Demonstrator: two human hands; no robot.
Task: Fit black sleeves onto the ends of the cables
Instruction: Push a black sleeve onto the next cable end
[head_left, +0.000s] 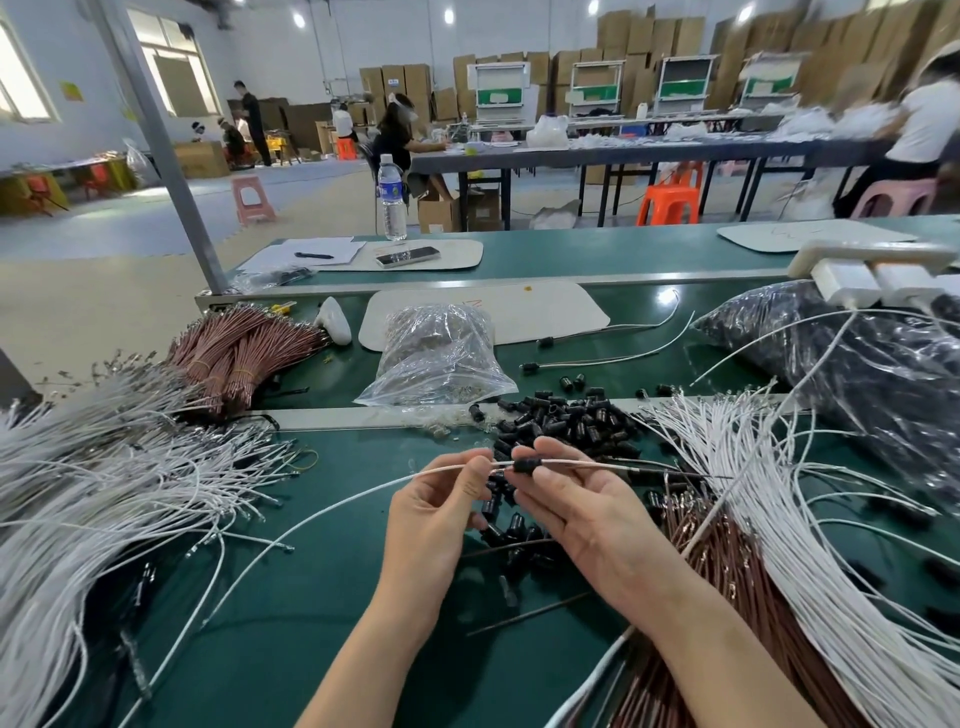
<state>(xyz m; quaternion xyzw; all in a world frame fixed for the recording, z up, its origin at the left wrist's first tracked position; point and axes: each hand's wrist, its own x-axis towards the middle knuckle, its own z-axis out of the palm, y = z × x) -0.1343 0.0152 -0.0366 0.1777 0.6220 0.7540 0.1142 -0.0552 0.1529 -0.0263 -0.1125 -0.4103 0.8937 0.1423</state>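
My left hand (441, 514) pinches a thin white cable (363, 491) that trails down to the left over the green bench. My right hand (576, 504) grips a black sleeve (524, 464) threaded on that same cable, with the cable's end sticking out to the right toward 1400,915. The two hands are close together, just left and right of the sleeve. A heap of loose black sleeves (566, 421) lies right behind the hands, with more under them.
Bundles of white cables (104, 467) spread at left and white cables (779, 493) with brown ones (727, 571) at right. A clear bag (436, 358) and brown cable bundles (234, 353) sit behind. A dark bag (857, 364) lies at far right. Two sleeved cables (597, 358) rest on the belt.
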